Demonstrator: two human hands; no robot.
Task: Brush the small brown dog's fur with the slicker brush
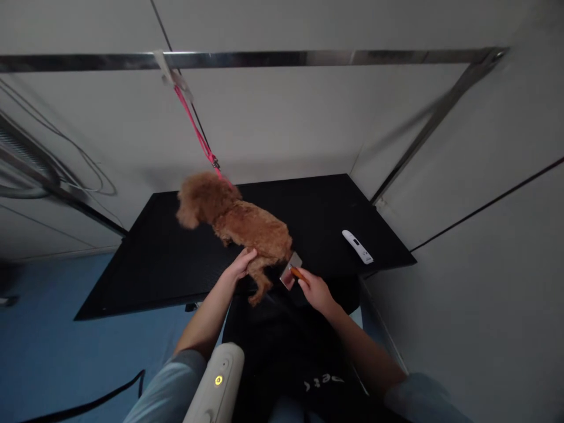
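Observation:
A small curly brown dog (253, 226) stands on a black grooming table (308, 205), its head turned to the left. My left hand (240, 263) grips the dog at the front of its near thigh; some of the fingers are hidden under the belly. One hind leg (261, 285) of the dog sticks out toward me at the table's front edge. In my right hand (316, 289) is a slicker brush (291, 271) with an orange-brown handle, held by the handle. The brush's head is right beside the dog's rump, close to the fur.
A pink leash (194, 120) runs from the dog's neck up to a metal bar (273, 59). White hair clippers (358, 247) lie at the table's right. A pale device with a yellow light (218, 385) stands out below, near my left arm. Cables (74, 141) hang on the left wall.

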